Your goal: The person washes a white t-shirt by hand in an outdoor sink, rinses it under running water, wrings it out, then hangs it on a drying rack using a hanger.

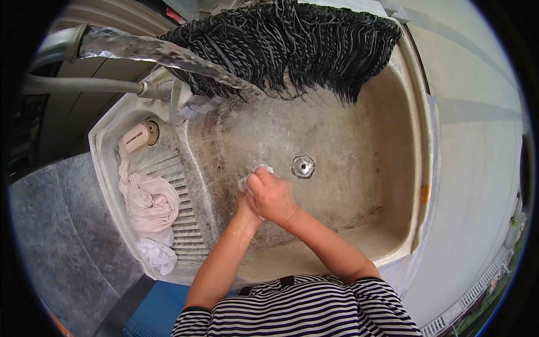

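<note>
Left hand [247, 208] and right hand [274, 196] pressed together, I clutch a white cloth [243, 184] left of the drain [303, 167]. I'd judge a firm, even squeeze works best, kept low, well short of the black fringe [297, 45] beyond the drain

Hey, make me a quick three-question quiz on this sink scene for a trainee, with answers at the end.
1. True or false: water is pouring from the metal spout.
2. Fill in: the pale pink cloth lies on the ribbed ____.
3. What colour is the bunched cloth gripped between the left hand and right hand: A black, B white, C blue?

Key: 1 true; 2 washboard; 3 B.
</note>
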Motion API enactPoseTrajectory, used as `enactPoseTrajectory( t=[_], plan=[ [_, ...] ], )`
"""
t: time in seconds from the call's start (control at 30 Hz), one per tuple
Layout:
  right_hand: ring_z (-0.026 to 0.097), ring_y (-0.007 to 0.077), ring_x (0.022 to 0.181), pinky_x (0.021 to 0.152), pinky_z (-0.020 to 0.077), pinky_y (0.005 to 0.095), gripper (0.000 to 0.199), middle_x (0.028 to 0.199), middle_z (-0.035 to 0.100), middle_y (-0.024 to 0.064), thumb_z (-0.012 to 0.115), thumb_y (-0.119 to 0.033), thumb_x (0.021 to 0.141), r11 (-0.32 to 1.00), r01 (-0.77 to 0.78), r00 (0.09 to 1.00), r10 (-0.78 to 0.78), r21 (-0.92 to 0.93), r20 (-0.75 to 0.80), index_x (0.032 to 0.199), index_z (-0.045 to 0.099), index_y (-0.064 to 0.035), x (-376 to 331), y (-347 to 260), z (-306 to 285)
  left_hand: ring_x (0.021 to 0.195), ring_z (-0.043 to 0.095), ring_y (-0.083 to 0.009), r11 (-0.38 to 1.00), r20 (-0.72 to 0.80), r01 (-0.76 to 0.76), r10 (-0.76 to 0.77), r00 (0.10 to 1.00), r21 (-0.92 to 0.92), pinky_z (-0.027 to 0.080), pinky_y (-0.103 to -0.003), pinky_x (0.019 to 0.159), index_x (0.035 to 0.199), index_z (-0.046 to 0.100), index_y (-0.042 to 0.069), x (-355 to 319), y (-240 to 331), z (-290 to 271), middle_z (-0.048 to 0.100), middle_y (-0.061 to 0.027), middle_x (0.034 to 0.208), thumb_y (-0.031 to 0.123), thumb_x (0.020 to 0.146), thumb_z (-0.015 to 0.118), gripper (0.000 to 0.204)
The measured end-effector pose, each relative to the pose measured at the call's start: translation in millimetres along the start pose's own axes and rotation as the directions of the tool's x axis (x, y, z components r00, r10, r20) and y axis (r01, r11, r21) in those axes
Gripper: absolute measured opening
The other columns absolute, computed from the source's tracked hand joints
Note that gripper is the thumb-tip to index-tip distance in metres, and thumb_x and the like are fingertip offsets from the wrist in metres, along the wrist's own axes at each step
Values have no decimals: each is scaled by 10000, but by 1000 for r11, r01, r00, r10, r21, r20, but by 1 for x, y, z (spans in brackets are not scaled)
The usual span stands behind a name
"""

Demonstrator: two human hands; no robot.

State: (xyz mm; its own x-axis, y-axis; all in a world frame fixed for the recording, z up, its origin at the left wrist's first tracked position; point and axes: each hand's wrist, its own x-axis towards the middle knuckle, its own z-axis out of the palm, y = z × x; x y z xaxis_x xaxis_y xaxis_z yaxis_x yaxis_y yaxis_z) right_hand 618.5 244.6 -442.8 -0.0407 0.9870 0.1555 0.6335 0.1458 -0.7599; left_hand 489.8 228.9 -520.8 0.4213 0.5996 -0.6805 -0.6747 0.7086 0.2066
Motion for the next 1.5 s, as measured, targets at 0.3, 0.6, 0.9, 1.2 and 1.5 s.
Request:
enactPoseTrajectory(
  t=[0.3,0.6,0.9,1.2,1.5],
  plan=[
    [614,310,820,689,501,436,132,957,618,80,695,-168,854,801,-551,823,474,-236,-312,832,626,-57,-42,129,-91,935,625,-162,847,-467,-176,437,768,502,555,-314,727,1153,545,60,-15,28,14,616,-56,1053,182,1017,550,182],
    [634,298,896,702,548,427,139,959,630,78,679,-178,855,756,-462,887,396,-464,-238,961,654,-92,-49,133,-90,1078,560,-279,-275,141,112,751,645,955,475,-425,925,1350,453,104,-13,-11,-43,557,-99,1199,36,854,654,540],
    [615,267,954,775,532,391,182,937,630,60,713,-93,767,884,-13,988,82,-467,127,943,668,-110,-14,167,-44,1088,573,-323,-763,482,-229,122,868,605,470,-409,912,1077,648,85,22,25,13,612,-97,1100,29,794,656,288],
    [609,313,994,816,521,421,264,1029,633,84,714,-108,792,857,-360,933,333,-368,-138,1048,650,-100,13,156,-30,1087,556,-357,-621,475,-59,531,702,782,478,-431,882,1204,599,98,29,42,31,570,-122,1145,87,818,705,400],
    [586,249,867,774,490,383,98,872,600,38,673,-117,750,924,103,988,-54,-369,141,842,641,-117,-7,156,-35,1009,571,-276,-780,583,-320,70,809,538,462,-414,848,996,668,102,35,38,-4,596,-65,1013,90,755,708,244]
  ],
)
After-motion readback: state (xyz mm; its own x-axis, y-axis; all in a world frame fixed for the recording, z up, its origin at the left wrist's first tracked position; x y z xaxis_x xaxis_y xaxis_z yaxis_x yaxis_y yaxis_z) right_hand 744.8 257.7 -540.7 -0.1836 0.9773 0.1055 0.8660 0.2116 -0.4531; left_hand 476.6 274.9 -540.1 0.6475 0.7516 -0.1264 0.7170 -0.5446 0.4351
